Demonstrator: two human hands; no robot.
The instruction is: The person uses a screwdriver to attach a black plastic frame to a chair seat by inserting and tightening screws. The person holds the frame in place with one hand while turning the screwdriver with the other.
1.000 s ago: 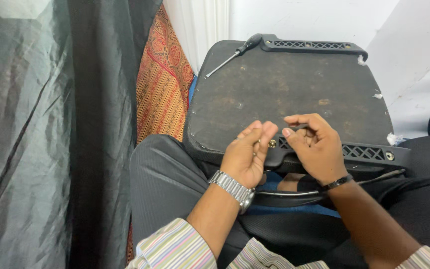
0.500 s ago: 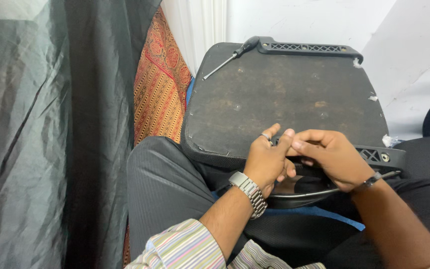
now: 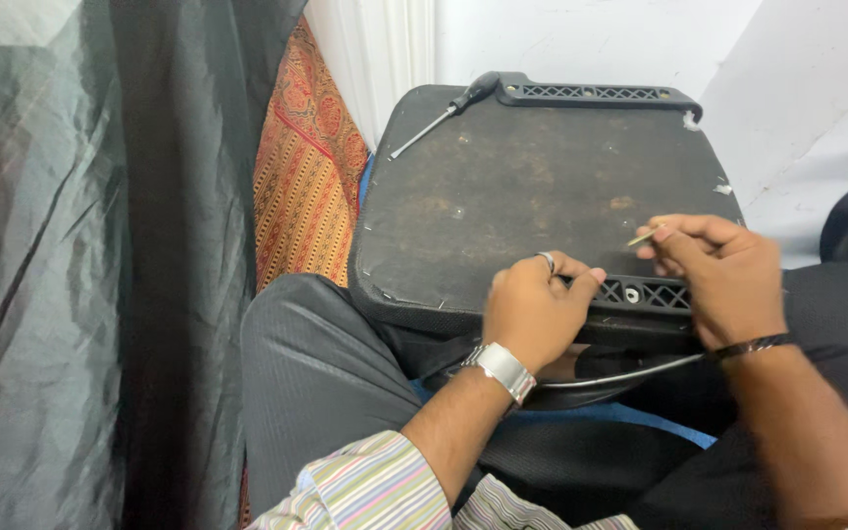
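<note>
Your left hand (image 3: 534, 312) is clenched over the near edge of the board (image 3: 542, 196) lying across your lap, thumb on the slotted bracket (image 3: 652, 293) there, probably to steady it. Your right hand (image 3: 723, 280), at 3 o'clock from the left, pinches a thin pale pin (image 3: 642, 237) at its fingertips, held just above the board near that bracket. A screwdriver (image 3: 444, 113) lies at 11 o'clock on the board's far corner, well apart, beside the far bracket (image 3: 596, 93).
</note>
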